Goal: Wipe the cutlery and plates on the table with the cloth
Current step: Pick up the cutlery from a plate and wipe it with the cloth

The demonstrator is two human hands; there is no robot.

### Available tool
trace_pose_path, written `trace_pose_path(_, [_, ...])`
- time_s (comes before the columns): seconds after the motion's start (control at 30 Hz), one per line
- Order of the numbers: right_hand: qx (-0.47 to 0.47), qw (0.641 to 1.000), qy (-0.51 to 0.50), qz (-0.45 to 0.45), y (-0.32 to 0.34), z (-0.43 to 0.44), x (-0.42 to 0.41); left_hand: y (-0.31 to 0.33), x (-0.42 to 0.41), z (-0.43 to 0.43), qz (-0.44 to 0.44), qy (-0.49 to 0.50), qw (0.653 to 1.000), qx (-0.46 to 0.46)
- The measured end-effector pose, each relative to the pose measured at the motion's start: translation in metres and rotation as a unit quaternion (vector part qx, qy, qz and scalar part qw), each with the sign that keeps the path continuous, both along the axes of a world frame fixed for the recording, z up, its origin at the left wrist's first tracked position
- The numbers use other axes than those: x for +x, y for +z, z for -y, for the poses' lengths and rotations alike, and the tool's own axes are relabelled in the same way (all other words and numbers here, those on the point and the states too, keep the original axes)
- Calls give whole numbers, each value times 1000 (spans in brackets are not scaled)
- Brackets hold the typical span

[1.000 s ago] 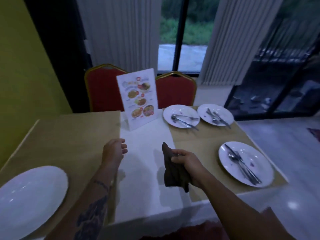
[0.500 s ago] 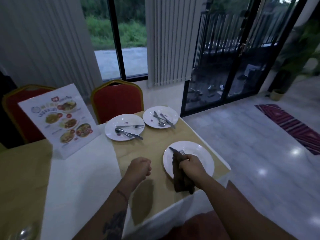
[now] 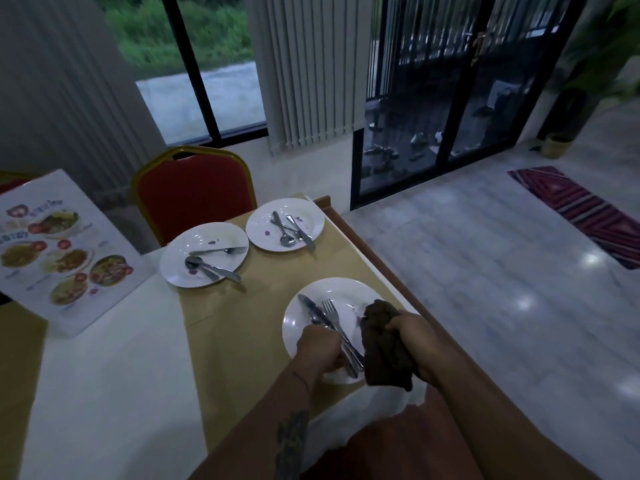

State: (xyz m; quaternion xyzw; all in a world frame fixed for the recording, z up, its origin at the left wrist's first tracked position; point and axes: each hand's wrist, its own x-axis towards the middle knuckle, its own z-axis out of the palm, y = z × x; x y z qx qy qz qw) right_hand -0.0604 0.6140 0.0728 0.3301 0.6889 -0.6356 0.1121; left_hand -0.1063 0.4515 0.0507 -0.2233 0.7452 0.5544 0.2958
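A white plate lies near the table's right edge with a knife, fork and spoon on it. My left hand grips the handles of that cutlery at the plate's near side. My right hand holds a bunched dark brown cloth over the plate's right part. Farther back lie two more white plates: one and another, each with cutlery and small purple stains.
A standing menu card is at the left on the white and tan tablecloth. A red chair stands behind the table. The table's right edge drops to a marble floor with a striped rug.
The view has swung right and closer to the near plate. My left hand moved from the cloth-covered table onto the cutlery handles and took hold. My right hand carried the cloth over the plate.
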Motion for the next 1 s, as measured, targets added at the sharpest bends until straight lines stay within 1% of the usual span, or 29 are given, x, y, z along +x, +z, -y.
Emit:
trace_pose_path(0.07, [-8, 1000, -7, -6, -4, -3, -2, -2, -1, -10, -10, 11, 999, -38])
trace_pose_path(0.13, [-11, 1000, 15, 0, -2, -7, -3, 1, 0, -16, -20, 14, 997, -68])
trace_pose_path(0.23, [-14, 999, 43, 4, 1, -16, -6, -4, -4, -23, -18, 23, 995, -95])
trace_pose_path(0.37, [-13, 999, 52, -2, -1, -20, -9, -12, -10, -26, -17, 24, 992, -125])
trace_pose_path(0.43, [-23, 999, 34, -11, -6, -23, -12, -16, -13, -26, -24, 22, 991, -131])
trace_pose_path(0.57, [-10, 998, 64, 3, 0, -29, -19, -10, -14, -23, -26, 25, 991, -126])
trace_pose_path(0.63, [-9, 997, 72, -14, 5, -27, -24, -3, -17, -22, -57, -1, 991, -122])
trace_pose_path(0.73, [-26, 994, 88, -56, 15, -12, -36, 9, -21, -17, -125, -85, 982, -110])
trace_pose_path(0.87, [-118, 978, 123, -119, 24, 19, -52, 35, -15, -7, -207, -139, 961, -120])
trace_pose_path(0.93, [-111, 973, 139, -150, 25, 35, -57, 43, -10, 2, -234, -157, 952, -120])
trace_pose_path(1.0, [-92, 973, 123, -173, 29, 47, -62, 50, -3, 17, -242, -148, 951, -123])
